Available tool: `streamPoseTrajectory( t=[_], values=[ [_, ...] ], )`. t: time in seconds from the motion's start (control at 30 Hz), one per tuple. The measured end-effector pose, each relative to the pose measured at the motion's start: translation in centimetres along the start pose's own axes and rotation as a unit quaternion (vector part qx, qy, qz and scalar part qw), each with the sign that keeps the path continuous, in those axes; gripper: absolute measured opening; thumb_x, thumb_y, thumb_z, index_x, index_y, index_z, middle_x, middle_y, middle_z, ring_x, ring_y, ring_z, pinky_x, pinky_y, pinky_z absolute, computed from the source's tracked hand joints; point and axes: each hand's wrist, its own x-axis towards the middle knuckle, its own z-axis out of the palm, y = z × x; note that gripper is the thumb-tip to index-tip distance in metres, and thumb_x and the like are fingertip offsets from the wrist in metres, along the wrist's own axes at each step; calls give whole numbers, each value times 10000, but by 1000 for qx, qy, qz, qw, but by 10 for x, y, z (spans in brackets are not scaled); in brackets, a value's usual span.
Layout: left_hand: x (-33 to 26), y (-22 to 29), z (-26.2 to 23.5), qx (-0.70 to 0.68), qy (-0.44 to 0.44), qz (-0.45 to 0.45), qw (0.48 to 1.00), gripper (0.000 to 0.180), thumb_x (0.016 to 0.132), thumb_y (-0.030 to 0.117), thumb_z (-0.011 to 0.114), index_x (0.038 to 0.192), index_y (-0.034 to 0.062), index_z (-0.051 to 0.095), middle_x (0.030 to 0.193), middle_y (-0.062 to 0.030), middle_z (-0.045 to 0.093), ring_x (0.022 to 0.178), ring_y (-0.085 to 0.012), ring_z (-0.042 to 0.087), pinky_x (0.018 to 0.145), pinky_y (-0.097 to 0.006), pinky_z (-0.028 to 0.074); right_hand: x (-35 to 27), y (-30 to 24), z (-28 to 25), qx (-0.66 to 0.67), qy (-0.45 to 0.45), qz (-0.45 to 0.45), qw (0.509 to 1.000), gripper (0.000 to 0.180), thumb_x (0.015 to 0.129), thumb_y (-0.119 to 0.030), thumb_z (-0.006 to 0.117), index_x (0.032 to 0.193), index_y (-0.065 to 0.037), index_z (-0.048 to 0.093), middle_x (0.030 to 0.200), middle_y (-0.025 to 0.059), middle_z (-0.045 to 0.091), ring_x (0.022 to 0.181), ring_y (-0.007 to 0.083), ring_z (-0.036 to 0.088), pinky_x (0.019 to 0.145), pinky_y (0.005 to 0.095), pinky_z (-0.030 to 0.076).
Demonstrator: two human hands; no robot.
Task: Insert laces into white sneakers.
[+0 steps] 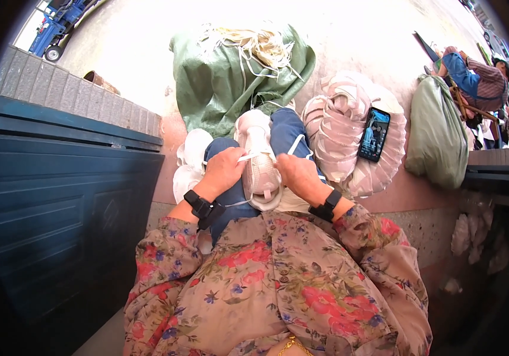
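In the head view, a pale pink shoe (261, 172) rests on the person's lap, between the blue-trousered legs (288, 132), toe toward the body. The left hand (225, 170) pinches a white lace (246, 158) at the shoe's left side. The right hand (302, 177) curls beside the right edge; whether it grips a lace, I cannot tell. A one-sided tug could twist the shoe or roll it off the lap, since no hand visibly steadies its body. Uneven pulling could leave one lace end short. To the right, a phone (375, 135) lies on stacked pink shoe parts (333, 133); a stray elbow bump could send it sliding.
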Motion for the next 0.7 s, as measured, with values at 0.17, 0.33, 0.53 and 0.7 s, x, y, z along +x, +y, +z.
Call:
streamPoseTrajectory(
  t=[0.17,0.33,0.53,0.7],
  values=[
    [-5,8,7,76,30,17,997,103,788,128,515,837,43,545,735,-137,577,679,-317,575,575,-388,466,12,-25,5,79,93,23,992,134,790,-137,502,796,-45,599,721,159,612,656,312,609,550,403,477],
    [-9,13,7,151,37,-13,988,63,776,116,498,798,59,514,669,-116,568,643,-294,588,543,-390,470,31,-32,43,57,5,55,997,138,749,-123,503,785,-27,594,678,169,610,639,307,621,537,393,489],
    [-10,14,14,169,53,-46,983,45,773,72,466,797,37,478,675,-144,570,649,-313,589,553,-405,470,34,-31,44,49,21,-29,998,82,711,-66,533,758,1,537,644,160,592,609,296,613,509,369,479],
    [-6,16,17,206,69,-58,974,31,768,43,457,787,20,448,695,-171,541,676,-337,551,586,-417,454,32,-24,43,79,-6,29,996,66,768,-91,538,821,-53,535,646,90,585,573,230,590,500,332,457]
  ],
)
